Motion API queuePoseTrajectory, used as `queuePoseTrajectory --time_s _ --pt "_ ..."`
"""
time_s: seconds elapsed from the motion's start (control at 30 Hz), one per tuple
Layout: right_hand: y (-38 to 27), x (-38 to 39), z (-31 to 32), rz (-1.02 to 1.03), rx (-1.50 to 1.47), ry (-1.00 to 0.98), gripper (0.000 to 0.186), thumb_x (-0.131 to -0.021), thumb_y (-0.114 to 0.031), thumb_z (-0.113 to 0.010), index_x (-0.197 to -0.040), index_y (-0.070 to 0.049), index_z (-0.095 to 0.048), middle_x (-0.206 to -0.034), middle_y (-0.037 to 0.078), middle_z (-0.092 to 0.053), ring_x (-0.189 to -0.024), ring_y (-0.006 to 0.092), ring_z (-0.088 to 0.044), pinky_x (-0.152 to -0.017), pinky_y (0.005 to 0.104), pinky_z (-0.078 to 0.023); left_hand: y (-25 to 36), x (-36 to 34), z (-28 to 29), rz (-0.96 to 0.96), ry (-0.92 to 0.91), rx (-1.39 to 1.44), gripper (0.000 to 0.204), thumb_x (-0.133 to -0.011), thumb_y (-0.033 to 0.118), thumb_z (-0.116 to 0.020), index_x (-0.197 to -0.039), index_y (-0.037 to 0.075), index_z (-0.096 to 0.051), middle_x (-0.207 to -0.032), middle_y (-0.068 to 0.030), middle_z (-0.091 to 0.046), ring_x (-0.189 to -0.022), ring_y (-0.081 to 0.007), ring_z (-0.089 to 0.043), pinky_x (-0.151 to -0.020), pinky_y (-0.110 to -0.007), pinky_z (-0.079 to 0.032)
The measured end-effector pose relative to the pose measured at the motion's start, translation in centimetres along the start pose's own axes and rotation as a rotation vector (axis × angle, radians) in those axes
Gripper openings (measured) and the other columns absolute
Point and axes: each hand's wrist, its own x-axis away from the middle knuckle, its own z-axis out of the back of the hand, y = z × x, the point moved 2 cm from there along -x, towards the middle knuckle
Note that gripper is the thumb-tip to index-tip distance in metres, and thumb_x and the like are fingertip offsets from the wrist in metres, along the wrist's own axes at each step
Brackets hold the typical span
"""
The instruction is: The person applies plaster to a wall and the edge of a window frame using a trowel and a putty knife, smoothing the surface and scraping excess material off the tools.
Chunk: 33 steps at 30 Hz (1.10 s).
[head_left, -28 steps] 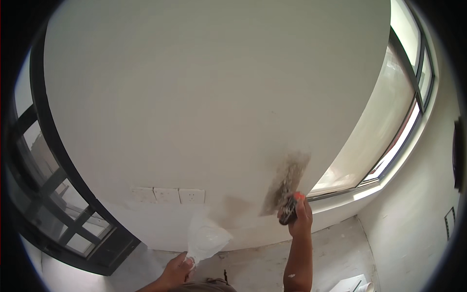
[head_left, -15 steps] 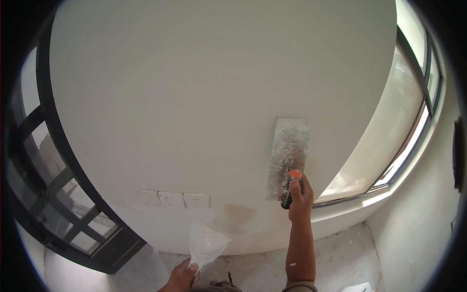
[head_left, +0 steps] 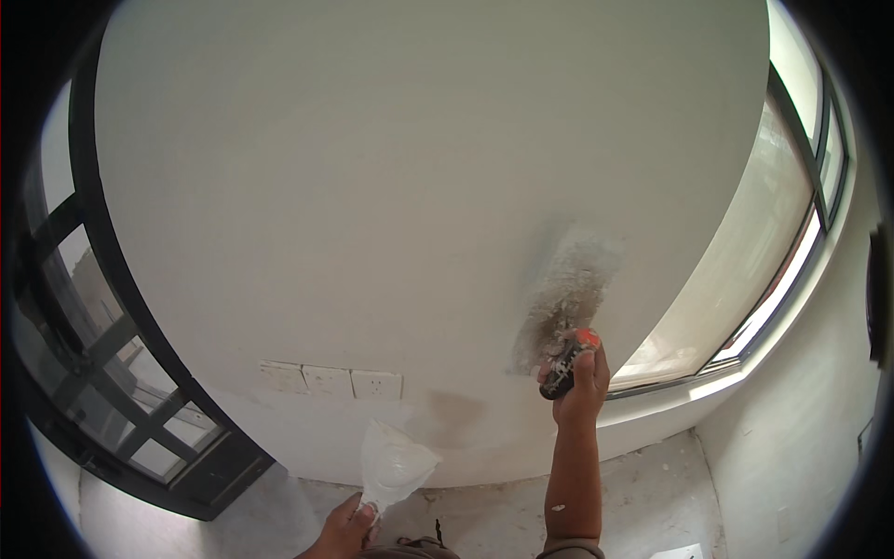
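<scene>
My right hand (head_left: 582, 380) is closed round the black and orange handle of a plastering trowel (head_left: 573, 279). Its long metal blade is smeared with white plaster, tilts to the right at the top and is blurred. The blade lies close to the pale wall (head_left: 372, 214); I cannot tell whether its whole edge touches. Low on the left, my left hand (head_left: 350, 527) grips a putty knife (head_left: 396, 461) by its lower end. Its wide blade points up and carries white putty. A damp brownish patch (head_left: 454, 416) shows on the wall between the two tools.
Several white wall sockets (head_left: 331, 381) sit in a row low on the wall. A dark-framed glass door (head_left: 140, 373) stands at the left. To the right are a window (head_left: 745, 252) and its sill (head_left: 680, 401). Below runs the stained floor (head_left: 643, 484).
My right hand has shifted slightly right, and the trowel has turned so its top leans further right. My left hand and the putty knife have hardly moved.
</scene>
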Motion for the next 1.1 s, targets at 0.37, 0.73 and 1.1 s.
queuePoseTrajectory --time_s 0.37,0.73,1.1 --pt "6.5 13.6 2.0 -0.080 0.414 -0.765 0.047 -0.076 -0.035 -0.069 -0.102 0.002 -0.057 -0.080 0.012 -0.056 -0.077 0.0232 -0.059 -0.069 0.0330 -0.046 2.9 -1.4 2.8 -0.360 0.405 -0.330 0.027 -0.080 0.017 -0.068 -0.094 -0.002 -0.055 -0.072 -0.0049 -0.059 -0.062 -0.0087 -0.052 -0.058 -0.025 -0.044" --pt "8.7 20.7 -0.5 -0.346 0.364 -0.878 0.046 -0.076 -0.037 -0.067 -0.105 -0.002 -0.059 -0.096 0.016 -0.058 -0.089 0.0340 -0.057 -0.078 0.0388 -0.046 0.7 -2.1 3.5 -0.278 0.554 -0.166 0.014 -0.076 0.004 -0.070 -0.083 -0.001 -0.059 -0.065 -0.0015 -0.058 -0.055 -0.0051 -0.049 -0.051 -0.021 -0.040" --pt "21.4 28.9 8.6 -1.029 -0.024 0.140 0.027 -0.077 -0.014 -0.060 -0.103 -0.005 -0.057 -0.069 0.002 -0.054 -0.062 0.0130 -0.053 -0.059 0.0304 -0.047 0.4 -1.5 7.3 -0.233 0.592 -0.180 0.012 -0.080 -0.001 -0.061 -0.076 0.002 -0.051 -0.051 0.0000 -0.048 -0.037 -0.0050 -0.041 -0.034 -0.021 -0.030"
